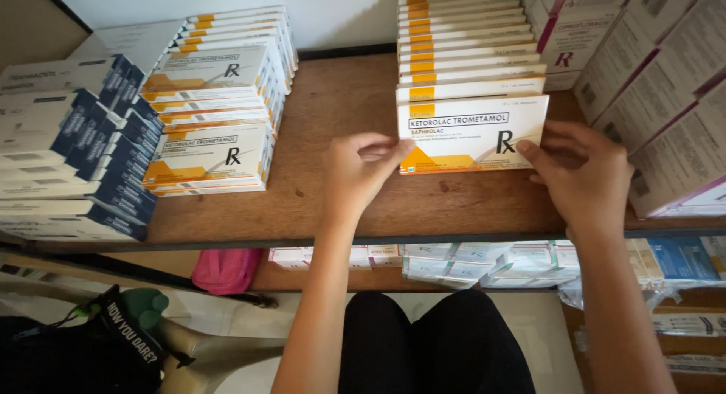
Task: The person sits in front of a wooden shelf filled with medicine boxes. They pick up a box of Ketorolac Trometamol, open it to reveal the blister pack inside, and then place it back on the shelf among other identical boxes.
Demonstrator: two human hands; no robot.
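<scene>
A white and orange medicine box stands upright at the front of a row of like boxes on a brown wooden shelf. My left hand grips the box's left edge. My right hand holds its right edge. The box leans against the one behind it.
Two stacks of the same white and orange boxes lie flat at the left. Blue and white boxes fill the far left. White and magenta boxes stand at the right. A lower shelf holds more boxes; a pink item sits below.
</scene>
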